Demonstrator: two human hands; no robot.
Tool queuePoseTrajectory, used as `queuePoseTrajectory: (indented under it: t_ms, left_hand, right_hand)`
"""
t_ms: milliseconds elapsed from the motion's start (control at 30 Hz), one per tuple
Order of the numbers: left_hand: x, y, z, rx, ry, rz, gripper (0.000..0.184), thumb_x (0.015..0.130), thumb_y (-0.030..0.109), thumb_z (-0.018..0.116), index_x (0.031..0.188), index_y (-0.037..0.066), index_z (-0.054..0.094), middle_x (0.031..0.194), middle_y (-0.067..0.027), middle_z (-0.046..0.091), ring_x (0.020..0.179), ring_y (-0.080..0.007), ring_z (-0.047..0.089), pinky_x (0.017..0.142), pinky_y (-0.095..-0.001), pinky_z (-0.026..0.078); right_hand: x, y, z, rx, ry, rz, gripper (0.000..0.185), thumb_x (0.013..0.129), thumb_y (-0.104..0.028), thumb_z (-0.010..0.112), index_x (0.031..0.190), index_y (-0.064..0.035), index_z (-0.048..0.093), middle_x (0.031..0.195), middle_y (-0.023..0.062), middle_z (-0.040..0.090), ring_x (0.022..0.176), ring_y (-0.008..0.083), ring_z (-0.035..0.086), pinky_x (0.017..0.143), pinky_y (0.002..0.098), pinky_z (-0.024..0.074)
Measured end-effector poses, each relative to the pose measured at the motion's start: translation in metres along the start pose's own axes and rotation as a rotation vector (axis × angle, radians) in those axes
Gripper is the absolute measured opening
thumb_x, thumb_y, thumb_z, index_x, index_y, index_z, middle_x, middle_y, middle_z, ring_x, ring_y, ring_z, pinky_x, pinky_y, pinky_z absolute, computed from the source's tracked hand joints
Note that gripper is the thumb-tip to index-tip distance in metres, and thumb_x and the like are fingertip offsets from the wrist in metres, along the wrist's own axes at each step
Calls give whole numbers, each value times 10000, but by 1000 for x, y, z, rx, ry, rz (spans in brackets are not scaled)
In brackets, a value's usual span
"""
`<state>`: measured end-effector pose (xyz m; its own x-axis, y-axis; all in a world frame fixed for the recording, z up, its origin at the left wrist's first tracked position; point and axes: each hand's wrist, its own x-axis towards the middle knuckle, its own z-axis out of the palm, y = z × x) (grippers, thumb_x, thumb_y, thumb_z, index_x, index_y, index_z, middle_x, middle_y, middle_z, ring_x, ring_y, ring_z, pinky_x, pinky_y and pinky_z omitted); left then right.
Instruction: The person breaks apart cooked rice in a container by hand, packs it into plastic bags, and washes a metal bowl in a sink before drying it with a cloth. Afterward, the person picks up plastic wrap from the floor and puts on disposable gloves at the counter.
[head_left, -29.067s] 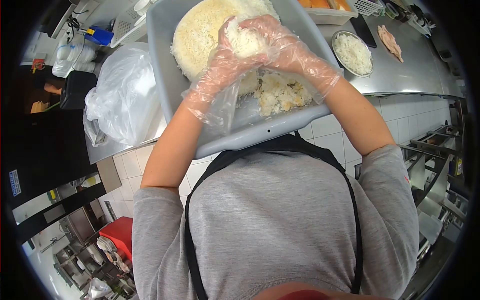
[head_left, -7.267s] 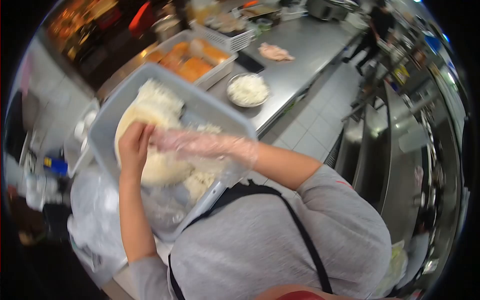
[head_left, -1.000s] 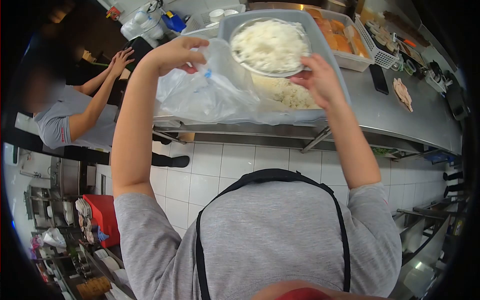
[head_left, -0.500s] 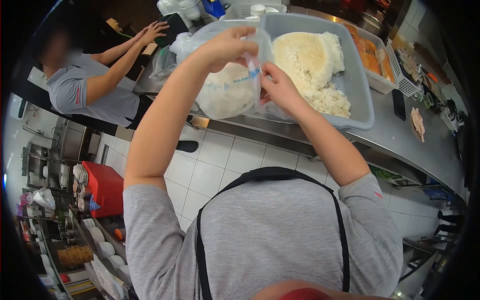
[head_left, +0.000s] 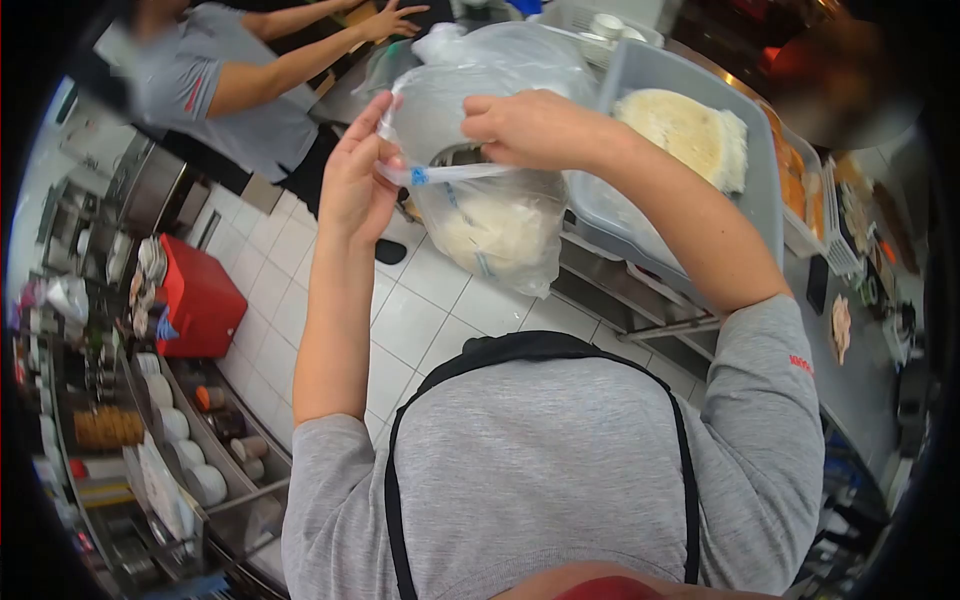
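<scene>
A clear plastic bag (head_left: 490,225) with white rice in its lower part hangs at the counter's front edge. My left hand (head_left: 362,170) grips the left side of its rim, with a blue mark showing beside the fingers. Over the bag's mouth is my right hand (head_left: 530,128), its fingers curled closed; what they pinch, if anything, is hidden. To the right, a grey tub (head_left: 765,150) holds a large mass of cooked rice (head_left: 685,130). More clear plastic (head_left: 530,55) lies behind the bag.
A co-worker (head_left: 240,90) in a grey shirt reaches over the counter at the left. Right of the tub stand a tray of orange pieces (head_left: 790,165) and a white basket (head_left: 842,230). A black phone (head_left: 817,285) lies on the steel counter. Behind me is a red bin (head_left: 200,300).
The filled bag has swung lower, past the counter edge, and its mouth is wider. My left hand has dropped and moved left; my right hand has risen over the opening. The view has shifted.
</scene>
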<state>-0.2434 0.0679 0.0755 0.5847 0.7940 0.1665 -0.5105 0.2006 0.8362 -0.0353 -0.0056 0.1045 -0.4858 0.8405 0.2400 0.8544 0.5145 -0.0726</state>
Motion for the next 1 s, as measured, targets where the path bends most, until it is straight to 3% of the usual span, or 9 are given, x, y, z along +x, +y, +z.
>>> queuePoseTrajectory:
  t_ms: [67,200,367,433,533,667,800,900,1000]
  left_hand:
    - [-18,4,-15,23,53,29,569,726,-63,462,1286,-46,365,1217,-80,480,624,-83,482,591,-212,425]
    - [-41,11,-47,94,195,48,597,706,-76,459,1293,-46,352,1206,-86,483,620,-85,478,577,-208,418]
    - [-44,22,-108,45,322,64,619,709,-87,475,1308,-41,326,1199,-95,470,617,-100,476,584,-238,424]
    - [-44,33,-125,41,365,70,560,727,-87,469,1278,-23,388,1165,-79,512,633,-89,470,587,-209,412]
    - [-47,52,-164,14,382,64,615,716,-78,484,1307,-30,323,1124,-91,506,625,-111,490,592,-243,431]
    - [-58,86,-199,9,415,95,611,715,-78,481,1304,-29,326,1068,-89,519,633,-119,502,606,-253,435]
    - [-69,112,-245,68,494,140,626,711,-80,478,1313,-29,316,1044,-97,524,632,-123,504,613,-263,436]
    - [-67,124,-277,69,563,179,586,732,-80,461,1303,-35,339,1086,-89,527,673,-102,499,630,-220,427]
    - [-55,133,-309,50,655,197,663,705,-80,478,1335,-38,275,981,-101,542,631,-128,520,632,-268,446]
  right_hand:
    - [17,2,3,13,142,-30,95,762,-91,536,826,-48,480,871,67,496,648,308,556,561,411,430]
    - [57,-19,17,-13,59,-118,88,767,-93,535,828,-60,480,870,66,491,650,303,554,552,398,439]
    - [117,-29,68,130,264,-227,81,770,-85,538,826,-71,481,890,67,487,636,290,555,536,388,444]
    - [139,-46,80,128,181,-247,97,767,-81,542,833,-72,471,890,72,488,631,302,553,538,390,446]
    - [176,-58,95,195,284,-164,130,758,-81,562,823,-64,450,936,71,494,637,323,554,546,390,449]
    - [215,-96,129,341,203,-300,141,758,-78,570,823,-62,446,924,68,486,672,299,552,565,382,450]
    - [274,-84,133,384,328,-170,128,762,-70,575,819,-59,461,949,60,493,685,280,553,593,357,458]
    - [304,-100,148,402,212,-292,131,763,-76,583,826,-56,470,978,49,509,683,268,556,592,349,461]
    - [346,-96,167,432,239,-280,127,770,-74,584,841,-48,482,1008,43,523,694,256,566,597,346,465]
